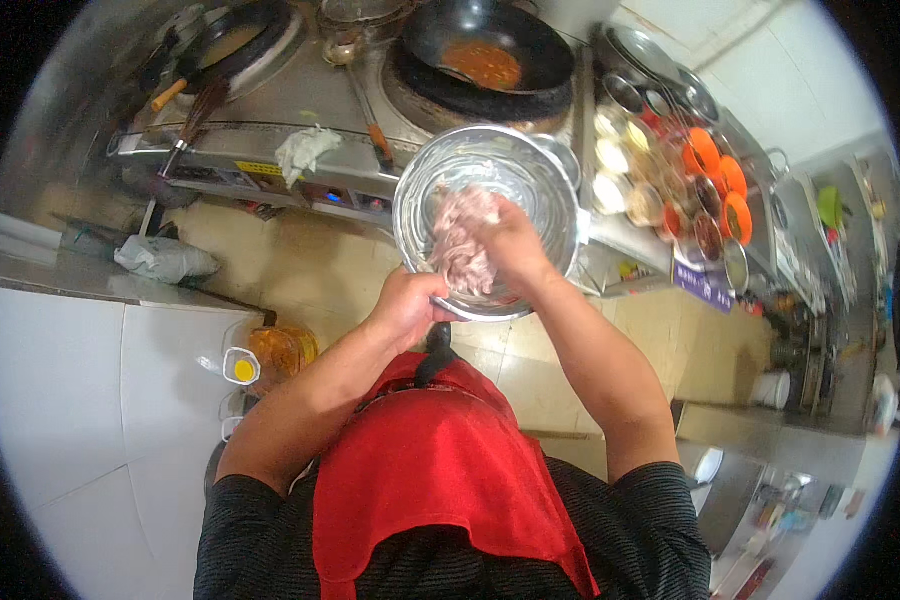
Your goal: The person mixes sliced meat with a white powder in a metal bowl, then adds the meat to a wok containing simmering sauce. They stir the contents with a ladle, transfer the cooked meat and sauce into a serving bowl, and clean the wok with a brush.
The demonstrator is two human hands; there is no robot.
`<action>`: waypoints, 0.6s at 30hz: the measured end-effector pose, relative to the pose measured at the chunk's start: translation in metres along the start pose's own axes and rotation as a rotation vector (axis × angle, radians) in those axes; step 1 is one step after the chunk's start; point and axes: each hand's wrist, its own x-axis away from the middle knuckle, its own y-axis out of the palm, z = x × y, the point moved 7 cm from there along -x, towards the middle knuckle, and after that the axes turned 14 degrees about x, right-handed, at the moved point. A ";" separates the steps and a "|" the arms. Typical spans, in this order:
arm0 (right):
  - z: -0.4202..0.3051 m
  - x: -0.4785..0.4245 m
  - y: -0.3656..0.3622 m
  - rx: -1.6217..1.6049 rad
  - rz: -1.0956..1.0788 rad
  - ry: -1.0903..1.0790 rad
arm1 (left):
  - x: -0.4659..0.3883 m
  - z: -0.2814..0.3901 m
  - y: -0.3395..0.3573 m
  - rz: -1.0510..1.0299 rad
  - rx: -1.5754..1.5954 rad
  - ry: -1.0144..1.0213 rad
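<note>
A steel mixing bowl (561, 217) is tilted in front of me, with a whitish film smeared over its inner wall. My left hand (414, 304) grips its near rim, thumb on top. Inside lies a clump of pale pink raw meat (465, 240), in strips or slices. My right hand (516, 244) reaches into the bowl and grasps the meat from the right; its fingertips are hidden. Beyond the bowl, a black wok (547, 56) with reddish-brown sauce (484, 64) sits on the stove (270, 112).
A ladle (375, 135), a white cloth (307, 150) and a bamboo brush (187, 127) lie along the stove front. Seasoning containers (645, 202) and orange bowls (733, 176) crowd the right counter. An oil jug (281, 352) stands at left, beside a white-fronted cabinet (52, 360).
</note>
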 end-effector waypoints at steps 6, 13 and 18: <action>-0.088 -0.084 -0.049 0.913 0.012 -0.238 | -0.044 0.053 0.005 0.011 -0.008 0.083; -0.097 -0.133 0.014 1.544 0.167 -1.004 | -0.118 0.135 -0.017 -0.012 -0.096 0.145; -0.119 -0.215 -0.063 1.161 0.179 -0.417 | -0.150 0.182 0.012 -0.037 0.002 0.041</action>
